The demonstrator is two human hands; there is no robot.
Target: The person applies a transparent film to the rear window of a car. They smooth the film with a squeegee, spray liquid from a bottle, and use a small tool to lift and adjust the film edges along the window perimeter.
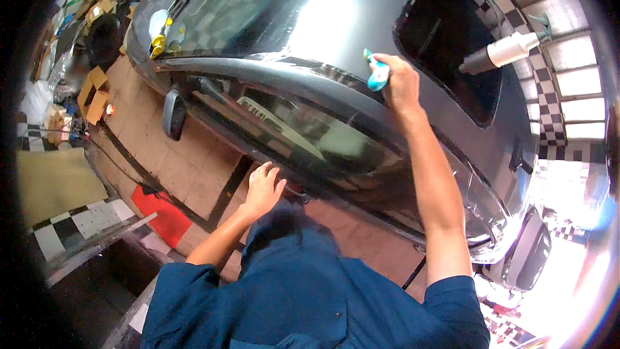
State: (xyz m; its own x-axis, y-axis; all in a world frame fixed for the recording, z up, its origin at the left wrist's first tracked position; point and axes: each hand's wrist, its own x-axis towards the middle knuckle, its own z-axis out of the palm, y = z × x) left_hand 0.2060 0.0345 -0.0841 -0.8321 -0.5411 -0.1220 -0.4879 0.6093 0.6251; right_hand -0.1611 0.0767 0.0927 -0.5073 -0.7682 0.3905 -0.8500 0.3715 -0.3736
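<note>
My right hand is closed around a small teal-and-white squeeze bottle with a greenish tip, just above the roof edge of a dark grey car. Whether the tip touches the paint I cannot tell. Beside the driver-side door, my left hand hangs with its fingers apart, holding nothing. Behind the right hand, on the dark sunroof, a white-and-dark spray bottle with a grey-green trigger shows.
A side mirror juts out at the left. Yellow-topped containers sit by the windshield's base. On the tiled floor are an open cardboard box, a red mat and a dark cable. A second vehicle stands at the right.
</note>
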